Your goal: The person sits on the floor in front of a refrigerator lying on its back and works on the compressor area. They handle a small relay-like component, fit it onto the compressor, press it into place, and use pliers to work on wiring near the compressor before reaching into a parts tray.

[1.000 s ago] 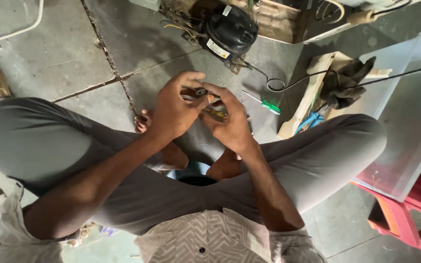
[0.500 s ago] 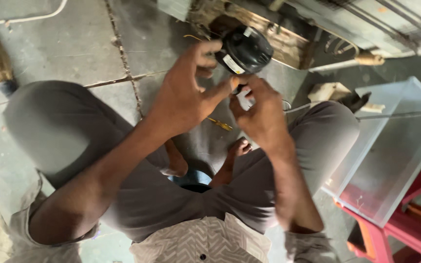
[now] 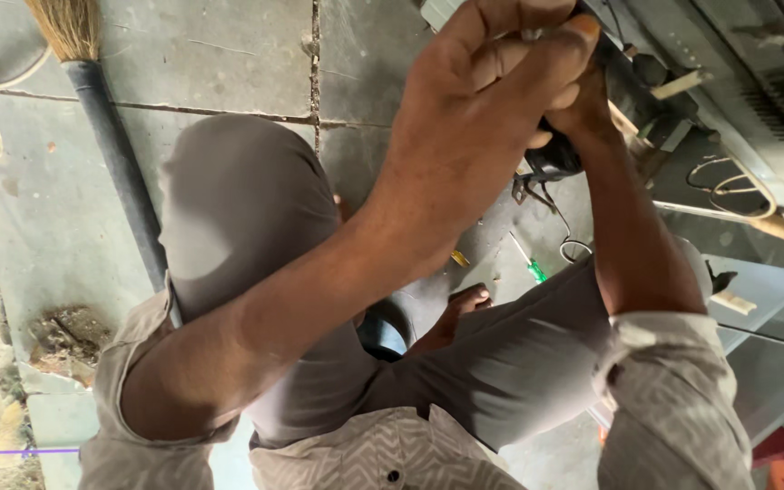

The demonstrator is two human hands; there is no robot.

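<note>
Black motor (image 3: 560, 156): on floor ahead of crossed legs, mostly hidden by hands. Left hand (image 3: 474, 118): fingers curled together over it. Right hand (image 3: 583, 104): grip cannot be told. Loose wires (image 3: 551, 204), green-handled screwdriver (image 3: 528, 263) nearby. Risk, judged: wires snag or fingers slip while view is blocked.

Broom (image 3: 106, 127) lying on stone floor (image 3: 220, 54); green-handled screwdriver (image 3: 530, 263) near wire loop (image 3: 575, 249); clear plastic bin (image 3: 778, 336) at right.

Left hand (image 3: 474, 118) and right hand (image 3: 583, 109) clasp a black rounded metal compressor (image 3: 619, 86) above grey stone floor (image 3: 229, 54).
</note>
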